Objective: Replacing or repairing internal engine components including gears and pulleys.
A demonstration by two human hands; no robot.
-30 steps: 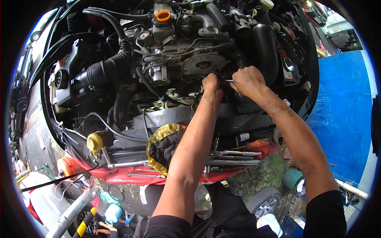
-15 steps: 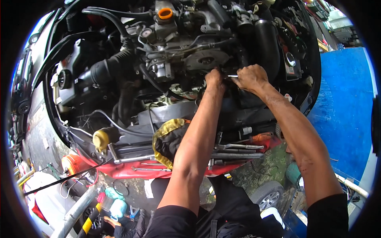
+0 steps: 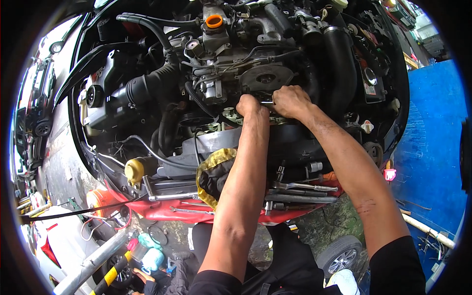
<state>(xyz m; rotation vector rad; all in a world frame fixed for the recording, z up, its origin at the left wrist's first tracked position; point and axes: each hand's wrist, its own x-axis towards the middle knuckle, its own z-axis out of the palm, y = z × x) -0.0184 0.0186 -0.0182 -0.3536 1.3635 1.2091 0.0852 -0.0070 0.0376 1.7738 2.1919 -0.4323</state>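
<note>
A slim metal tool (image 3: 267,102), a short bright bar, sits deep in the engine bay, just below the round grey pulley plate (image 3: 266,77) at the front of the engine (image 3: 221,73). Both hands meet on it. The right hand (image 3: 291,101) is closed around its right end, fingers curled tight, knuckles up, probably to turn or steady it in the cramped gap. The left hand (image 3: 252,107) is bunched into a fist at the tool's left end; its fingers are tucked under and hidden, so I cannot tell whether they grip the bar or a part beneath it. The two forearms come in from six o'clock and converge, which suits pressing from both sides in a tight spot.

At about seven o'clock from the hands, a yellow and black rag (image 3: 212,173) lies over the front edge of the bay, close enough to wipe with. At five o'clock, several wrenches and sockets (image 3: 297,192) rest along the red bumper (image 3: 196,209), laid out within easy reach. At nine o'clock sits a yellow cap (image 3: 133,169) on a small tank, and at eleven o'clock an orange filler cap (image 3: 214,21) tops the engine. At three o'clock stands a blue wall (image 3: 432,137).
</note>
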